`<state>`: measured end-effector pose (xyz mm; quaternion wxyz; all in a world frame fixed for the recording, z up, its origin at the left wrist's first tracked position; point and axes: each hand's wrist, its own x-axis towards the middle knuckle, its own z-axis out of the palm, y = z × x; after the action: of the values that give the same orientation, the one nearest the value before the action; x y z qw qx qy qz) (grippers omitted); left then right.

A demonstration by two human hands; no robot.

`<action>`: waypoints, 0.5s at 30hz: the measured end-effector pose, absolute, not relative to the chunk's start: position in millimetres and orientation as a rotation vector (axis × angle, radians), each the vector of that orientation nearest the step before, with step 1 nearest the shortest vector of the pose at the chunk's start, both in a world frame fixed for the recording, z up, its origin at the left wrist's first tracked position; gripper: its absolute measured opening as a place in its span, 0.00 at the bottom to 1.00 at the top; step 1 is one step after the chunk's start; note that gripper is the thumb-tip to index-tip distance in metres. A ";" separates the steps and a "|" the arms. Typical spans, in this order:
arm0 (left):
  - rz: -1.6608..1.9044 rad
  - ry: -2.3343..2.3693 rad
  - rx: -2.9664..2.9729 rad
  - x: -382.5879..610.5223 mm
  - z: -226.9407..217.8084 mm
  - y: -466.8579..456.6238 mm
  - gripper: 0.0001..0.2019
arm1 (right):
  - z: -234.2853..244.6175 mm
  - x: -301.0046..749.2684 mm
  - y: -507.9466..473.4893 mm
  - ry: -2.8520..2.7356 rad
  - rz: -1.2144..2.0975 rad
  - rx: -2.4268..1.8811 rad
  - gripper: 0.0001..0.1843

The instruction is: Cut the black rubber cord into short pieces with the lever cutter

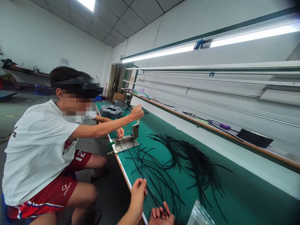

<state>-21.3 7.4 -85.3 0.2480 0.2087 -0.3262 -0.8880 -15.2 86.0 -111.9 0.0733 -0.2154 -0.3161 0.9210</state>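
Observation:
My left hand is closed in a pinch on a thin black cable above the near edge of the green table. Lower right, my right hand curls its fingers round the cable's near end. The far end runs to a co-worker's hand at a small metal hand-lever cutter. The co-worker's other hand grips the raised lever. Beside my hands, loose cut black cables lie spread on the table, and a thicker heap is farther right.
The co-worker sits at the left along the green table. A plastic-wrapped cable coil stands at the far end. Clear plastic wrapping lies at the bottom. A raised shelf with cords runs along the back.

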 end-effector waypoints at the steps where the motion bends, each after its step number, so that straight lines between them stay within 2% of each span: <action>1: -2.400 -0.901 0.564 -20.2 -84.6 7.7 0.28 | -109.8 -13.8 85.3 -0.950 2.746 -0.616 0.14; 5: -2.381 -1.046 0.542 -19.8 -87.2 7.6 0.27 | -105.2 -4.9 85.5 -0.921 2.699 -0.418 0.17; 15: -2.541 -1.088 0.593 -25.4 -92.1 1.8 0.32 | -128.7 -16.6 87.3 -0.804 2.732 -0.308 0.28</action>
<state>-25.4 1.8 -92.1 0.1566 0.2073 -0.3801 -0.8877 -16.6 87.3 -128.7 0.1384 -0.1064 -0.2780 0.9446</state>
